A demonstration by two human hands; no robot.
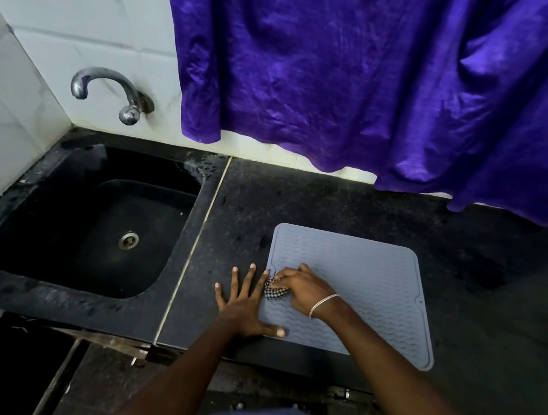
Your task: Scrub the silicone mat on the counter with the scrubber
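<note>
Scrubber [274,292] gripped under right hand [304,290]

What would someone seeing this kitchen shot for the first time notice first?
The big purple curtain hangs across the top and right, down to the dark counter. Below it, on a grey silicone mat, the right hand grips a checkered scrubber near the mat's left edge, while the left hand presses flat, fingers spread, across that edge. To the left sits a black sink under a curved metal tap.
</note>
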